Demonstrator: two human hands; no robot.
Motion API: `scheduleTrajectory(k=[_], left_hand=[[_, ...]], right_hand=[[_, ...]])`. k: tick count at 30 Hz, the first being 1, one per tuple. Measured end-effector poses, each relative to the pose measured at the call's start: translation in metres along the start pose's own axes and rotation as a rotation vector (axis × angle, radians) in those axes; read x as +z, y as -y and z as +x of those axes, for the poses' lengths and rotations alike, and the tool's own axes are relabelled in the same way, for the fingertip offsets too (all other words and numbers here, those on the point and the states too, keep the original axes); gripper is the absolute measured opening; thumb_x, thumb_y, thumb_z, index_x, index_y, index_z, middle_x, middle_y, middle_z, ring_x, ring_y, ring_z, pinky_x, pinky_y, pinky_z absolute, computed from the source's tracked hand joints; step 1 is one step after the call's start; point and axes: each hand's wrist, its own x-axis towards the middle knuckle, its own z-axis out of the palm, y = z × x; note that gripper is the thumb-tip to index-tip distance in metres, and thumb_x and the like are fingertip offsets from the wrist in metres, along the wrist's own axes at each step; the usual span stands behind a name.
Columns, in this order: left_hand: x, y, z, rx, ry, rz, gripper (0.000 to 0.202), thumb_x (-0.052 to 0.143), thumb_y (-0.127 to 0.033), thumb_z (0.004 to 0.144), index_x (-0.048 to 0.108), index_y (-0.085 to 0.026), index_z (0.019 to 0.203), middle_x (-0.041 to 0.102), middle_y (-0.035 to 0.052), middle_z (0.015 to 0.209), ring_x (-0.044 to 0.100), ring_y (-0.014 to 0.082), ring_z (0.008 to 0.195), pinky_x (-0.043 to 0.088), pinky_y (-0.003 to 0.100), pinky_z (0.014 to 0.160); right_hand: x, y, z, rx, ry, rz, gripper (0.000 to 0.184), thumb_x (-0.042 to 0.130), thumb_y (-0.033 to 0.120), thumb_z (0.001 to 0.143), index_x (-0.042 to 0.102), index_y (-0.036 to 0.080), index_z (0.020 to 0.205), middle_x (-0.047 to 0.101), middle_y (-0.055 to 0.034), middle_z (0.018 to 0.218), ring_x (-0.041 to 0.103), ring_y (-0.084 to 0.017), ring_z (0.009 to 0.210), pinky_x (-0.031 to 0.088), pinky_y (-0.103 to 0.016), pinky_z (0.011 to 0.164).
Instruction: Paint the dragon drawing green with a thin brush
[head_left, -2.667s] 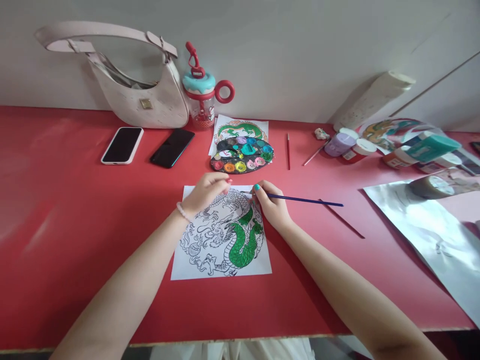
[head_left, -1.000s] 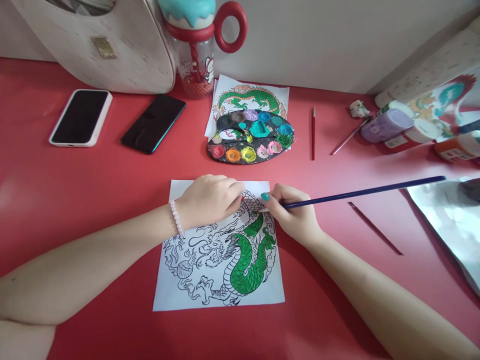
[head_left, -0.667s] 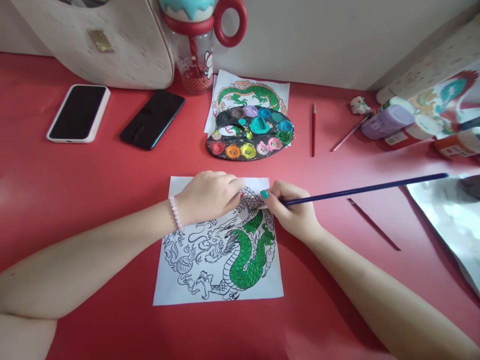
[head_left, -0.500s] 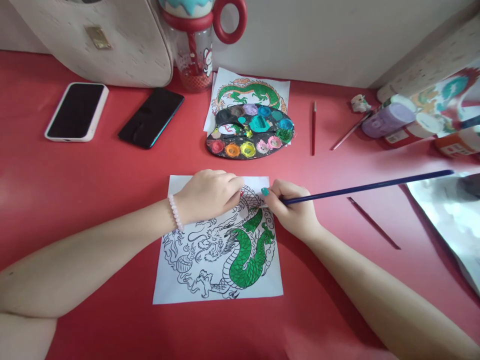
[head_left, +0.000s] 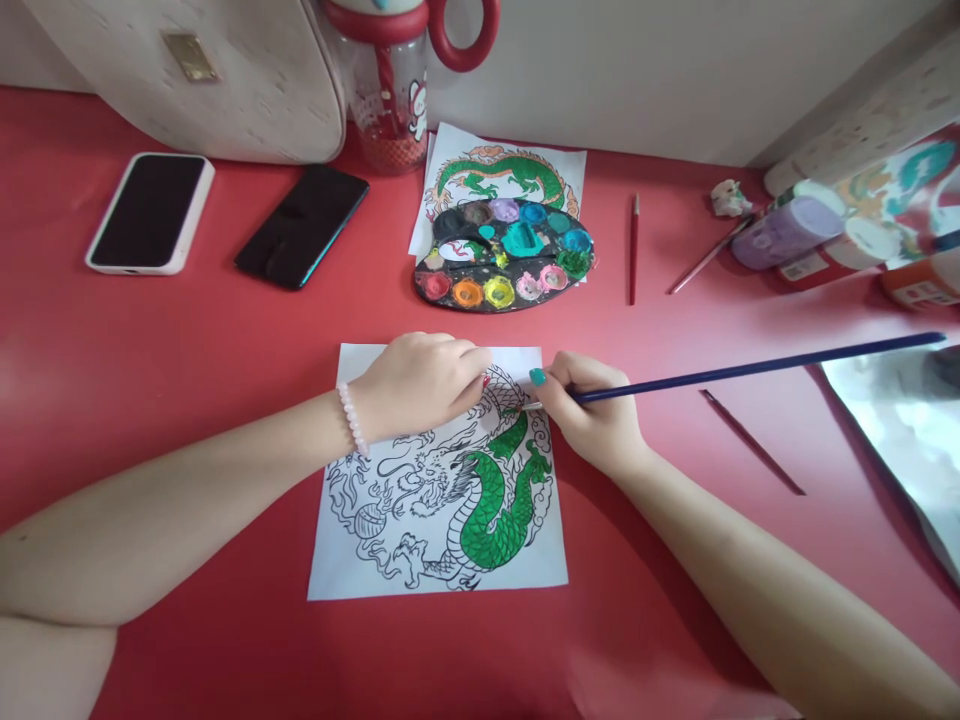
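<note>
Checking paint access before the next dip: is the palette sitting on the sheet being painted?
No, the palette lies farther back on a finished dragon print, apart from the sheet under both hands.

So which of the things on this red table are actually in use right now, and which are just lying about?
In use:
right hand gripping the blue brush
left hand pressing the dragon sheet
paint palette, close by

Lying about:
white phone
black phone
handbag
bottle
red brush
paint jars
finished dragon print
</note>
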Motion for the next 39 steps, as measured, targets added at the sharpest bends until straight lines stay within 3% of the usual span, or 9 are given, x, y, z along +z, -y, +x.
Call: scheduleTrajectory(k=[5,11,39], left_hand=[[-0.0001,0.0003,-0.0003,0.006,0.010,-0.006,0.021,0.038,-0.027,0.087,0.056,-0.016,0.082,0.061,0.0017,0.070,0.056,0.0134,0.065,0.032,0.026,0.052],[-0.0007,-0.0001,-0.0002,0.003,0.011,-0.011,0.021,0.039,-0.027,0.086,0.056,-0.016,0.081,0.062,0.0023,0.070,0.056,0.0136,0.064,0.032,0.026,0.052],[-0.0002,0.0001,-0.0003,-0.004,0.024,-0.009,0.020,0.039,-0.027,0.086,0.056,-0.016,0.083,0.062,0.0022,0.071,0.056,0.0136,0.065,0.031,0.025,0.051]], right_hand=[[0.0002,0.0003,-0.0008,-0.006,0.045,0.002,0.033,0.051,0.020,0.079,0.033,0.019,0.052,0.032,0.0060,0.046,0.027,-0.004,0.044,0.025,-0.019,0.040],[0.0000,0.0009,-0.0004,0.012,-0.003,-0.006,0.034,0.050,0.018,0.079,0.030,0.019,0.052,0.031,0.0056,0.047,0.025,-0.005,0.045,0.022,-0.020,0.041],[0.0003,0.0018,-0.0003,0.065,0.007,0.003,0.033,0.051,0.021,0.079,0.031,0.019,0.051,0.033,0.0046,0.047,0.029,-0.006,0.045,0.026,-0.022,0.043]])
